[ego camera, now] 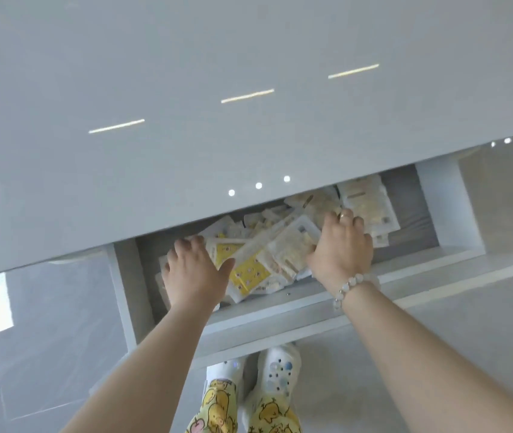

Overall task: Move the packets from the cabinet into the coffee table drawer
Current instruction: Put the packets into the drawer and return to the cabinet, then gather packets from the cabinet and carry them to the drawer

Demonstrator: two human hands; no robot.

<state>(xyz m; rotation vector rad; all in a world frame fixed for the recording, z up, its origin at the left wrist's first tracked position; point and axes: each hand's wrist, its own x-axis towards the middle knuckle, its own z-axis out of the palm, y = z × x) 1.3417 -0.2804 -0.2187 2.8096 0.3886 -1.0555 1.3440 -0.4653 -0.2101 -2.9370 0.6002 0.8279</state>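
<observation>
The coffee table drawer point(280, 303) is pulled out below the glossy grey table top point(186, 89). A heap of white, cream and yellow packets point(275, 248) lies inside it. My left hand point(194, 271) rests palm down on the packets at the left end, fingers spread. My right hand point(341, 245), with a ring and a bead bracelet, presses flat on the packets at the right of the heap. More cream packets point(370, 210) lie beyond my right hand. Neither hand visibly grips a packet. The cabinet is out of view.
The table top overhangs the back half of the drawer and hides some packets. My feet in white clogs point(275, 376) stand on the pale tiled floor point(436, 323) just in front of the drawer front.
</observation>
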